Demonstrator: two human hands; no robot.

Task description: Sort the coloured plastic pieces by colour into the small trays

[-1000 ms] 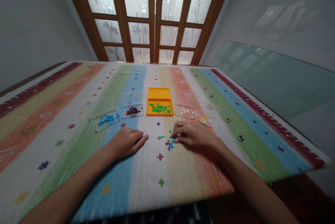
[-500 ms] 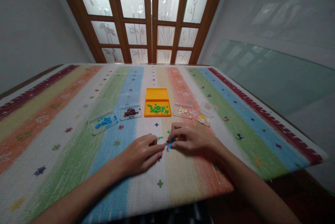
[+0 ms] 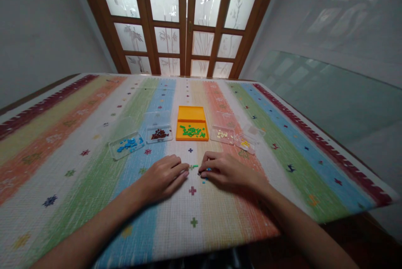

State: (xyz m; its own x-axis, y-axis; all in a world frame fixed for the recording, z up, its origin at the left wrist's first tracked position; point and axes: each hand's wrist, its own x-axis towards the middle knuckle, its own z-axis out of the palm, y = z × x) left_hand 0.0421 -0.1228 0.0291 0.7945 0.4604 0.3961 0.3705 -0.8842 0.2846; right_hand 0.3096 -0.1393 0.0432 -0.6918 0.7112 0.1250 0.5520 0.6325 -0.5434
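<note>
A small heap of tiny coloured pieces (image 3: 203, 173) lies on the striped cloth between my hands, and a green piece (image 3: 194, 166) sits just beyond it. My right hand (image 3: 223, 169) rests on the cloth with its fingers curled over the heap; whether the fingertips pinch a piece is hidden. My left hand (image 3: 163, 177) lies palm down, fingers together, tips close to the heap. Behind stand an orange tray (image 3: 191, 113) with green pieces, a clear box of blue pieces (image 3: 126, 145), one of dark red pieces (image 3: 159, 133), one of pale pieces (image 3: 222, 134) and one of yellow pieces (image 3: 245, 143).
The table (image 3: 94, 185) carries a cloth of coloured stripes and reaches to a wooden door with frosted panes (image 3: 185, 21) at the back. A sheet of glass (image 3: 329, 97) leans along the right side. The table's near edge runs just below my forearms.
My left hand slid right toward the heap, then drew back a little. My right hand stayed over the pieces, its fingers closing further over them.
</note>
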